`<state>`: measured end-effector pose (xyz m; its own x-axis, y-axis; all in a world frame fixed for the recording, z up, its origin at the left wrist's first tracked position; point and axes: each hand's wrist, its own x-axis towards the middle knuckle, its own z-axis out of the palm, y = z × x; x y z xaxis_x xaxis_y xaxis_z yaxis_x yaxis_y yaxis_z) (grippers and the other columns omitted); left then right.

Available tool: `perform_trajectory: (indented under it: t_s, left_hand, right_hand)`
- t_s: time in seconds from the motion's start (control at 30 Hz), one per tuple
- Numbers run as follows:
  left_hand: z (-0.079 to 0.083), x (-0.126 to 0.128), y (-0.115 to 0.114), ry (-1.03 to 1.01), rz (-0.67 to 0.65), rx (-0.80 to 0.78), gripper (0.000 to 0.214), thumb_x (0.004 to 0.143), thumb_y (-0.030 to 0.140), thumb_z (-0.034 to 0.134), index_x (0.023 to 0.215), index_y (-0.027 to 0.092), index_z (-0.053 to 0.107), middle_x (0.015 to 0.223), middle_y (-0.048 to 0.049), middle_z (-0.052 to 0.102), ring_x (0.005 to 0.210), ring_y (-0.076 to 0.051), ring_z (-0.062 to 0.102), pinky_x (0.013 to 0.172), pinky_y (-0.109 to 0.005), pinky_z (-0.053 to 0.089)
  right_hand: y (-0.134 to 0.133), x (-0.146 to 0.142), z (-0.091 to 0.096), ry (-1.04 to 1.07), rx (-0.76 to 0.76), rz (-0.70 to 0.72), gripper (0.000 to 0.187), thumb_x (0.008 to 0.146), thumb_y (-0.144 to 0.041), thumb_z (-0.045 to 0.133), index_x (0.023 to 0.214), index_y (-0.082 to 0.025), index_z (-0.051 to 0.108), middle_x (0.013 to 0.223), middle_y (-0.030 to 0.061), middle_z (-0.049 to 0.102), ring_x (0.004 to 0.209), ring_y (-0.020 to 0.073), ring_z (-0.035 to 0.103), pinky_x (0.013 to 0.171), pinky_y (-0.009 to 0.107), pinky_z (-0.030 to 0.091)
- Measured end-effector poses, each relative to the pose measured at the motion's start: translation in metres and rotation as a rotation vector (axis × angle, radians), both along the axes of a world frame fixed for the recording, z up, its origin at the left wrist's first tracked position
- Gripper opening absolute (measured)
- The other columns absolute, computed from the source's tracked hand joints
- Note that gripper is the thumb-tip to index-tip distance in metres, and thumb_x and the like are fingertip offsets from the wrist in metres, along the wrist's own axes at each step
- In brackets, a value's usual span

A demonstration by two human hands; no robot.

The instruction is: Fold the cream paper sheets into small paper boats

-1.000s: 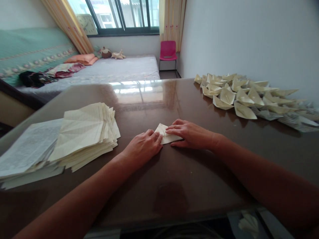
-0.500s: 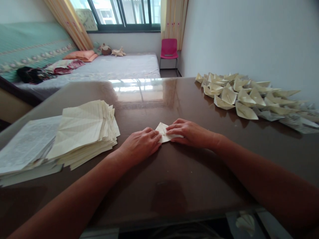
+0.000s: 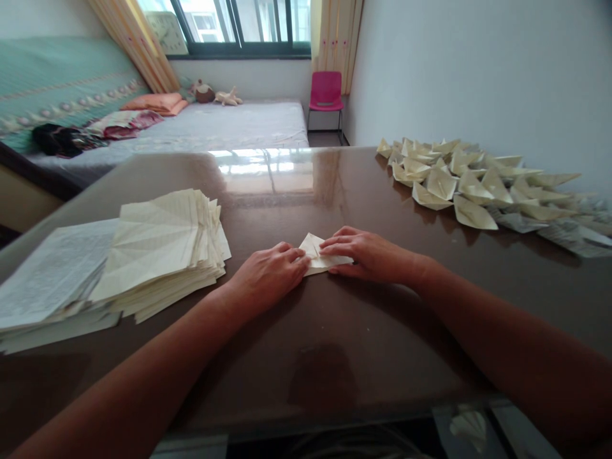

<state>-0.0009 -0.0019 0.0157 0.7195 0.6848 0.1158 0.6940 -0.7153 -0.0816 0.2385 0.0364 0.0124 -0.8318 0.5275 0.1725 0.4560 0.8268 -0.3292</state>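
A small piece of cream folded paper (image 3: 314, 247) lies on the brown table, its pointed top facing away from me and a crease down its middle. At its left end, my left hand (image 3: 275, 271) is closed on the edge, fingers curled together, with the thumb tip hidden. From the other side my right hand (image 3: 361, 252) grips it, fingers across the top face and thumb along the near edge. Both hands cover parts of the paper, so its full outline is hidden.
To the left lies a stack of creased cream sheets (image 3: 157, 239), beside printed grey-white sheets (image 3: 50, 271). Many folded paper boats (image 3: 473, 185) crowd the table's right side by the wall. Past the glossy table (image 3: 287, 210) are a bed (image 3: 248, 124) and a pink chair (image 3: 326, 92).
My left hand has drawn back slightly, baring a little more of the paper's near edge. The right hand stays in nearly the same place. The whole view has shifted a little.
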Motion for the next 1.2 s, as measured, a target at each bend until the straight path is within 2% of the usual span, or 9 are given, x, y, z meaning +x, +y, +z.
perform_trajectory:
  t_s: [0.13, 0.37, 0.57, 0.67, 0.77, 0.87, 1.07, 1.2]
  left_hand:
    - [-0.002, 0.005, -0.002, -0.015, 0.002, 0.031, 0.023, 0.095, 0.027, 0.043, 0.099, 0.019, 0.064, 0.094, -0.0063, 0.066, 0.095, -0.02, 0.055, 0.08, -0.03, 0.048]
    - [-0.009, 0.01, -0.002, -0.013, 0.041, 0.031, 0.025, 0.095, 0.024, 0.042, 0.1, 0.019, 0.065, 0.093, -0.0069, 0.063, 0.088, -0.019, 0.053, 0.074, -0.03, 0.047]
    - [-0.013, 0.003, 0.004, -0.168, 0.093, -0.111, 0.034, 0.097, 0.033, 0.036, 0.096, 0.022, 0.067, 0.096, -0.004, 0.063, 0.088, -0.017, 0.056, 0.08, -0.028, 0.046]
    - [-0.014, 0.001, 0.009, -0.255, 0.163, -0.185, 0.033, 0.096, 0.035, 0.036, 0.093, 0.023, 0.067, 0.097, -0.0023, 0.064, 0.088, -0.016, 0.059, 0.08, -0.026, 0.045]
    - [-0.015, 0.0, 0.013, -0.277, 0.277, -0.211, 0.031, 0.096, 0.036, 0.036, 0.098, 0.023, 0.064, 0.095, -0.0019, 0.065, 0.086, -0.017, 0.062, 0.076, -0.028, 0.045]
    - [-0.017, 0.002, 0.015, -0.254, 0.341, -0.207, 0.029, 0.096, 0.036, 0.035, 0.103, 0.023, 0.059, 0.097, -0.0022, 0.066, 0.089, -0.02, 0.063, 0.077, -0.03, 0.045]
    - [-0.018, 0.007, 0.013, -0.145, 0.353, -0.154, 0.028, 0.096, 0.032, 0.034, 0.114, 0.023, 0.054, 0.1, -0.0034, 0.062, 0.088, -0.02, 0.062, 0.079, -0.031, 0.047]
    - [-0.019, 0.009, 0.01, -0.081, 0.347, -0.039, 0.035, 0.096, 0.027, 0.038, 0.129, 0.024, 0.047, 0.104, -0.0059, 0.057, 0.088, -0.019, 0.059, 0.074, -0.03, 0.048]
  right_hand:
    - [-0.003, -0.006, -0.002, -0.002, 0.054, -0.054, 0.038, 0.086, -0.04, 0.059, 0.119, -0.02, 0.063, 0.119, 0.0089, 0.065, 0.108, 0.0237, 0.053, 0.095, 0.04, 0.043]
    - [-0.005, -0.012, -0.006, -0.058, 0.119, -0.062, 0.025, 0.089, -0.02, 0.052, 0.108, -0.018, 0.067, 0.112, 0.0091, 0.065, 0.103, 0.0216, 0.052, 0.093, 0.037, 0.04]
    - [0.01, -0.006, -0.017, 0.102, -0.016, -0.073, 0.028, 0.095, -0.029, 0.045, 0.095, -0.02, 0.071, 0.095, 0.0066, 0.067, 0.09, 0.0166, 0.055, 0.083, 0.028, 0.042]
    - [0.014, -0.007, -0.022, 0.115, -0.073, -0.18, 0.026, 0.095, -0.032, 0.046, 0.091, -0.019, 0.069, 0.09, 0.0054, 0.066, 0.086, 0.0156, 0.056, 0.078, 0.026, 0.041]
    - [0.014, -0.01, -0.024, 0.061, -0.074, -0.329, 0.023, 0.093, -0.035, 0.049, 0.09, -0.02, 0.066, 0.088, 0.0036, 0.066, 0.085, 0.0158, 0.056, 0.074, 0.025, 0.039]
    - [0.013, -0.013, -0.021, 0.0, -0.064, -0.412, 0.021, 0.091, -0.038, 0.052, 0.089, -0.021, 0.064, 0.089, 0.0024, 0.067, 0.082, 0.0154, 0.058, 0.07, 0.024, 0.037]
    - [0.013, -0.017, -0.018, -0.066, -0.058, -0.481, 0.019, 0.089, -0.039, 0.054, 0.088, -0.022, 0.063, 0.09, 0.0014, 0.068, 0.08, 0.0146, 0.06, 0.067, 0.023, 0.035]
    - [0.015, -0.019, -0.018, -0.105, -0.057, -0.502, 0.02, 0.088, -0.041, 0.055, 0.089, -0.022, 0.062, 0.092, 0.001, 0.068, 0.081, 0.015, 0.06, 0.066, 0.024, 0.034]
